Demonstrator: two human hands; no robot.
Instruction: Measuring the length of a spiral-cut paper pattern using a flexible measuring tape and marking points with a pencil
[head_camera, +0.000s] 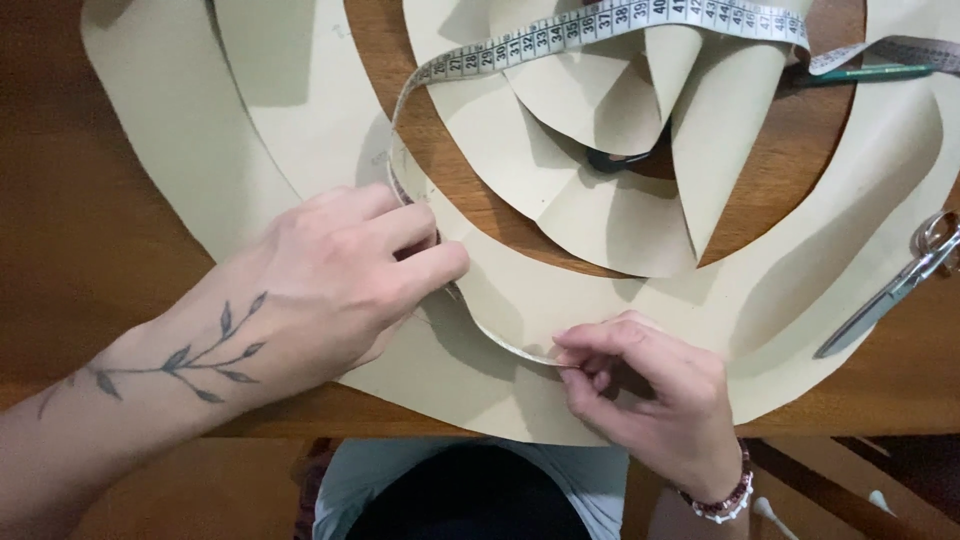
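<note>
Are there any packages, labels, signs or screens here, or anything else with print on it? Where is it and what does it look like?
No packages, labels, signs or screens.
Measuring tape: pale printed strip standing on edge, curving across the beige paper pieces from the top, under the left hand, to the right hand, whose fingertips pinch it.

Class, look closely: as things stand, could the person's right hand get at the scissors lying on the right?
Probably yes: the right hand is pinching the measuring tape, and only flat paper lies between it and the scissors.
</note>
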